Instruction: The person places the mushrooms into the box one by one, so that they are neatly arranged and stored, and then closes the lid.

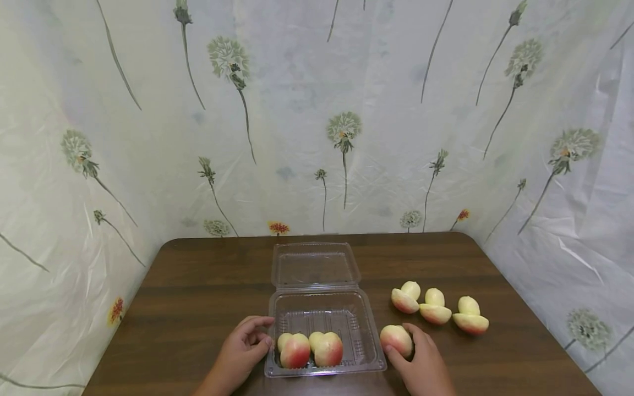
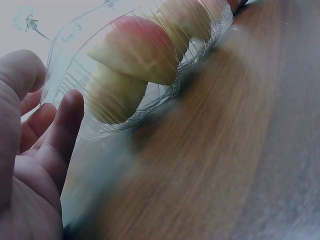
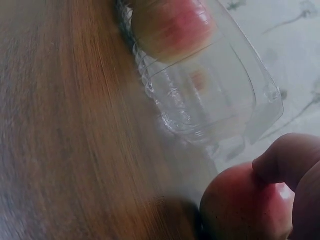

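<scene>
A clear plastic container [image 1: 364,330] stands with its hinged lid [image 1: 317,265] folded back. Inside it, along the near side, lie two mushroom-shaped pieces [image 1: 295,351] [image 1: 328,349] with red-and-cream caps and pale stems; one piece [image 2: 135,55] shows through the wall in the left wrist view. My left hand [image 1: 242,347] holds the container's left rim between thumb and bent fingers. Just right of the container, my right hand [image 1: 421,360] grips another mushroom-shaped piece [image 1: 396,341], its thumb [image 3: 280,165] on the red cap. The stem of that piece is hidden.
Three more mushroom-shaped pieces [image 1: 405,298] [image 1: 435,307] [image 1: 470,316] sit in a slanting row on the brown wooden table [image 1: 208,286], beyond my right hand. A pale curtain [image 1: 292,137] with dandelion prints hangs behind the table and along both sides.
</scene>
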Available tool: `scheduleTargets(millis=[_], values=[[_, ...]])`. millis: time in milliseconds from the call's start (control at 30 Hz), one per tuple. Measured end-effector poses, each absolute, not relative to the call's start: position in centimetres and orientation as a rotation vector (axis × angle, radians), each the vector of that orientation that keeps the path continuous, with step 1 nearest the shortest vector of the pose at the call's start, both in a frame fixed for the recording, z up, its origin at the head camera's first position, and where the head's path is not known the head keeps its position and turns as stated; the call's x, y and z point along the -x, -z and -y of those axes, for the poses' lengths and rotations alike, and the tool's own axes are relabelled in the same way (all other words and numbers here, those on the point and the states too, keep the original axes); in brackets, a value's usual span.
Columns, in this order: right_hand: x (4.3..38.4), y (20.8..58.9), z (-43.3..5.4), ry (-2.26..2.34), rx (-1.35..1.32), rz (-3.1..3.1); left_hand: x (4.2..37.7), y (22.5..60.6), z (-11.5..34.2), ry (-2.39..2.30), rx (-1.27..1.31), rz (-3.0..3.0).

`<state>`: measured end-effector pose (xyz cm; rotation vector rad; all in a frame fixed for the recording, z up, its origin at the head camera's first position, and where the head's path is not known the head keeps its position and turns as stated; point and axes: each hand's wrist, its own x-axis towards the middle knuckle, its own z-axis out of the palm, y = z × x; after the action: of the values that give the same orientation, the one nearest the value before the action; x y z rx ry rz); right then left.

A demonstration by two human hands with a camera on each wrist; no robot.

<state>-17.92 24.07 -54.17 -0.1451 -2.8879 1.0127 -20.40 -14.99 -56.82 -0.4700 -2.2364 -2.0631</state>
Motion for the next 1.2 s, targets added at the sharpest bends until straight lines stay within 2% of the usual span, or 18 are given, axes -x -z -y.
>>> scheduleTargets(millis=[1200], values=[[18.12, 54.13, -24.49, -1.137, 0.166, 2.893, 20.43, 56.81, 15.01, 2.088, 0.425, 2.262]])
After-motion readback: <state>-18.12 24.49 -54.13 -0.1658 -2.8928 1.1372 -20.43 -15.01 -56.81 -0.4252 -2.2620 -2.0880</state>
